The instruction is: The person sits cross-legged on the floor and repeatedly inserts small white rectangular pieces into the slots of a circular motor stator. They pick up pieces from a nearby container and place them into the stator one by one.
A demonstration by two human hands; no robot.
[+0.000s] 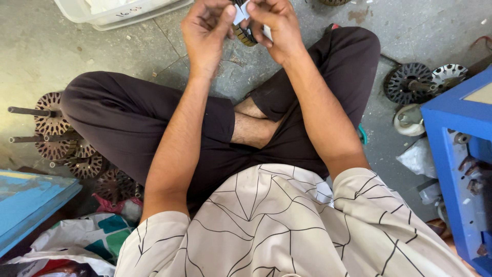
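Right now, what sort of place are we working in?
Probably a small motor repair workshop, worked on the floor: slotted metal motor cores on shafts lie on bare concrete, more cores by a blue metal frame.

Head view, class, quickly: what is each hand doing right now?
Left hand: closed, pinching the white paper strip.
Right hand: closed on the same strip, over the slotted metal core.

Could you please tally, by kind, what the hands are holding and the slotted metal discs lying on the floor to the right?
Ribbed dark part, held by left hand and right hand: 1
White paper slips between the fingers: 2
Slotted metal discs, right: 2
Total: 5
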